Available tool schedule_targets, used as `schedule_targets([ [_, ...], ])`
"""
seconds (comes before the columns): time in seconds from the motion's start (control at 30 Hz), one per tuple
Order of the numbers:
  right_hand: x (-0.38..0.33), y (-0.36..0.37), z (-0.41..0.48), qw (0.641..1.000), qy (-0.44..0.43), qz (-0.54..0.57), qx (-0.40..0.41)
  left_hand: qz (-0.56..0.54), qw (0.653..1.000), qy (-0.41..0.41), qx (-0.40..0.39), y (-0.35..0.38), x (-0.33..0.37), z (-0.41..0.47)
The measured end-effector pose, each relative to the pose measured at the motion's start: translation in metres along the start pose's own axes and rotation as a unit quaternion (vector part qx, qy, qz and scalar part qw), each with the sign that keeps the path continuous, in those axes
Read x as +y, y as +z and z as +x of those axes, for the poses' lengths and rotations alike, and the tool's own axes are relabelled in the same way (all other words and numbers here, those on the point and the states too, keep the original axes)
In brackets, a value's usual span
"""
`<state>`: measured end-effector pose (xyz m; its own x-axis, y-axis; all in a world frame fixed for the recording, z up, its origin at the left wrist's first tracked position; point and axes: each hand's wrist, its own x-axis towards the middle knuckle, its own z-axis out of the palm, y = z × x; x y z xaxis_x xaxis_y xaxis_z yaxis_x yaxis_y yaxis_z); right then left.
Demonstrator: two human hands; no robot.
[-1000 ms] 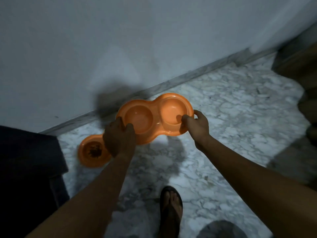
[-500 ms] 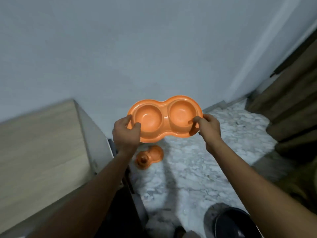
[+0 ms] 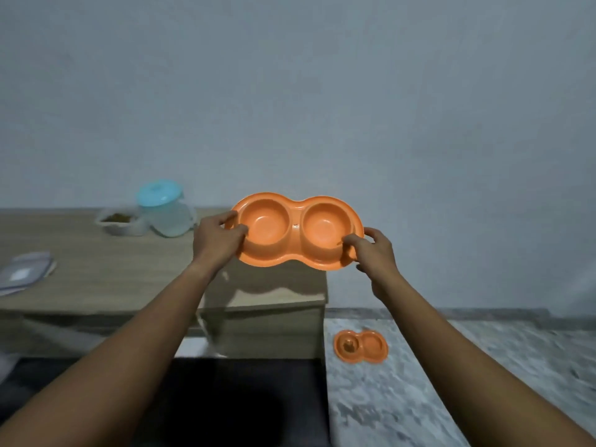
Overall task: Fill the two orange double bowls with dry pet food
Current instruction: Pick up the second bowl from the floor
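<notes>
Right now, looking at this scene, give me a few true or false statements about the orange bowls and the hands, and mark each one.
1. Both hands, left hand and right hand, grip the orange plastic double bowl by its ends. True.
2. The held bowl's two compartments are full of food. False: both look empty.
3. A second orange double bowl lies on the marble floor. True.
4. The clear jug with a light blue lid stands on the floor. False: it stands on the wooden counter.
5. The floor bowl is completely empty. False: one compartment holds something dark.
</notes>
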<state>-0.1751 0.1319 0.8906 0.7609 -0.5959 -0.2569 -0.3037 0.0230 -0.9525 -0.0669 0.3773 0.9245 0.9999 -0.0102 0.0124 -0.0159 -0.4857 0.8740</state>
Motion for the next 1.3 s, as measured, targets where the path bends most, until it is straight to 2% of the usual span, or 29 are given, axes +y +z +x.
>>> schedule_targets([
  [0.17,-0.016,0.124,-0.024,0.998,-0.022,-0.033,-0.046,0.009,1.000,-0.007,0.023,-0.111,-0.062,0.033],
  [0.33,-0.011,0.268,-0.029,0.996,-0.011,-0.062,-0.063,0.051,0.998,-0.013,0.020,-0.209,-0.150,0.103],
  [0.43,-0.001,0.355,-0.030,0.995,0.009,-0.077,-0.057,0.078,0.996,-0.035,-0.005,-0.257,-0.210,0.150],
  [0.57,0.007,0.428,-0.033,0.993,0.050,-0.098,-0.050,0.084,0.993,-0.071,-0.050,-0.294,-0.263,0.188],
  [0.7,0.014,0.471,-0.032,0.988,0.103,-0.110,-0.028,0.096,0.987,-0.087,-0.095,-0.312,-0.296,0.220],
  [0.87,0.026,0.503,-0.016,0.981,0.142,-0.128,-0.029,0.099,0.984,-0.094,-0.113,-0.319,-0.323,0.243],
  [1.3,0.045,0.528,-0.006,0.976,0.143,-0.162,-0.018,0.134,0.977,-0.092,-0.135,-0.318,-0.358,0.261],
])
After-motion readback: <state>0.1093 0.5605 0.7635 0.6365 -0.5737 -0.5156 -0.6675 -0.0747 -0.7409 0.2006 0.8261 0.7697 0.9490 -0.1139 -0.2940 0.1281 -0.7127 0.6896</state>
